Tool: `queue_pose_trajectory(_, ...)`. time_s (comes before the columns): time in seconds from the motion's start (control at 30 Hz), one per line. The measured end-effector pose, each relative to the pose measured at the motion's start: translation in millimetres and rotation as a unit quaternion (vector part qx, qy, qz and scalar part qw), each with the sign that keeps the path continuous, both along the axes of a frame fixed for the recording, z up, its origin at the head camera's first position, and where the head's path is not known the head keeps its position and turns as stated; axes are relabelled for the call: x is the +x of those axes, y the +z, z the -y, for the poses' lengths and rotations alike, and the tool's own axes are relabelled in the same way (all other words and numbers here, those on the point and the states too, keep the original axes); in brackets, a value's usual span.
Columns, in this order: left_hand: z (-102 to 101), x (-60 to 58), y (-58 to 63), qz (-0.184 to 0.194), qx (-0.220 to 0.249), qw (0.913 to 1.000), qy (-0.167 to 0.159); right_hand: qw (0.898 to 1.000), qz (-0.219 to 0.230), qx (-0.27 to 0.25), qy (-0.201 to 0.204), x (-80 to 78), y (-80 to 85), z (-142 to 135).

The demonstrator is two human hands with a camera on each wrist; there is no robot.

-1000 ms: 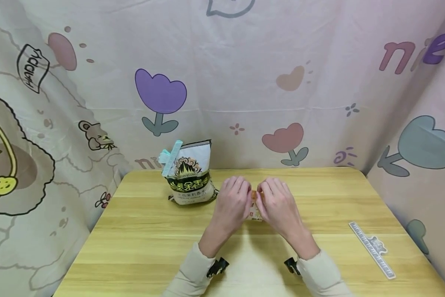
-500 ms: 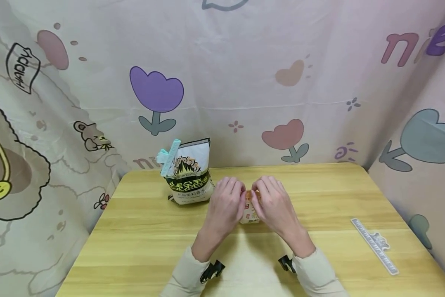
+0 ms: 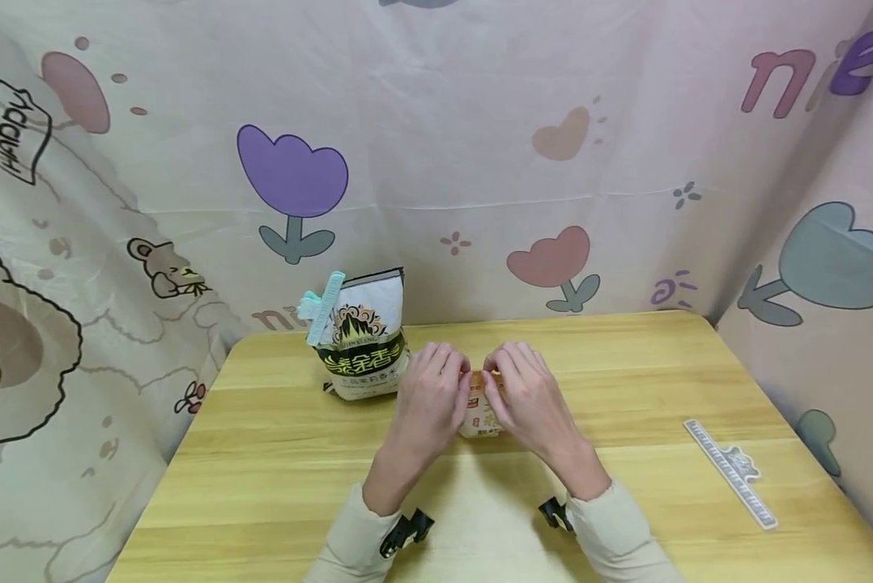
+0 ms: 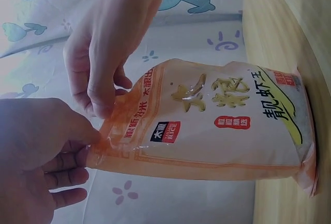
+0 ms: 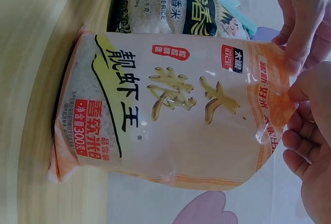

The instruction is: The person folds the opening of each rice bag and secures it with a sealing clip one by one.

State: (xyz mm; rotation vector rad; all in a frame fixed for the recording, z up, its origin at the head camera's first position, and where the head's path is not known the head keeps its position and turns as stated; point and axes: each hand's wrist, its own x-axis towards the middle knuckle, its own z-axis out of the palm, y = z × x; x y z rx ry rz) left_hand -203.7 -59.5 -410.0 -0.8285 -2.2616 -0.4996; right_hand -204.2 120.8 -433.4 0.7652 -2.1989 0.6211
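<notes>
A small rice bag (image 3: 482,417) with a translucent orange top stands upright on the table between my hands. My left hand (image 3: 429,397) pinches its top edge on the left, thumb against fingers. On the right, my right hand (image 3: 531,397) pinches the same edge a short way along. Both wrist views show the bag's front, with gold and black lettering, and the flattened orange top (image 4: 116,131) between the two hands. Some fingertips are hidden behind the film.
A larger rice bag (image 3: 359,356) stands behind and left of my left hand, a teal sealing clip (image 3: 325,308) across its upper left corner. A grey ruler-shaped clip (image 3: 731,474) lies on the table (image 3: 261,502) at right. A printed curtain (image 3: 436,146) hangs behind.
Both hands and the small bag have shifted slightly left, closer to the larger bag, and more of the small bag's front shows. The head view has also moved a little. The pinch grips stay.
</notes>
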Motion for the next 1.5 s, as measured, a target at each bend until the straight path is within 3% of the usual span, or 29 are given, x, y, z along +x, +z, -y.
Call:
queue_pose_trajectory(0.37,3,-3.4,-2.6,0.029,0.005,0.9995,-0.007,1.0,0.012,-0.026,0.001,3.6,-2.7,2)
queue_pose_trajectory(0.57,5,-6.0,-1.7,0.05,0.016,0.9984,-0.022,0.996,-0.009,-0.085,0.023,6.8,11.0,-10)
queue_pose_trajectory(0.77,5,-7.0,1.6,0.059,0.028,0.9974,-0.03,0.993,-0.025,-0.117,0.018,5.7,20.6,-34)
queue_pose_trajectory(0.97,4,-9.7,6.6,0.097,0.026,0.9945,-0.03,0.993,0.008,-0.115,0.001,3.9,21.3,-53)
queue_pose_trajectory(1.23,-5,-14.3,16.5,0.18,0.024,0.9819,-0.054,0.991,0.057,-0.12,-0.001,4.7,13.3,-64)
queue_pose_trajectory(1.5,-14,-14.1,13.2,0.144,0.014,0.987,-0.071,0.987,0.128,-0.096,0.028,7.4,6.0,-55)
